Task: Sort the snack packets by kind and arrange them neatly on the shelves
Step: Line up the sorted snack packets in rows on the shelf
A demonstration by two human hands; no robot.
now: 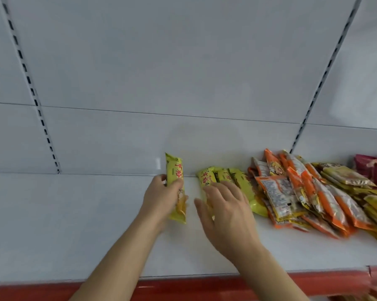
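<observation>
My left hand (162,195) grips a yellow snack packet (175,170) with red characters, holding it on edge on the white shelf (74,224). To its right, my right hand (225,210) lies with straight fingers over a row of matching yellow packets (231,178) that stand on edge side by side. Part of that row is hidden under my fingers. Right of the yellow row lies a loose heap of orange-and-white packets (292,192).
Darker yellow packets (344,174) and pink-red packets (372,168) lie at the shelf's far right. A red strip (205,287) runs along the shelf's front edge. The white back panel carries slotted uprights (37,103). The shelf's left half is bare white surface.
</observation>
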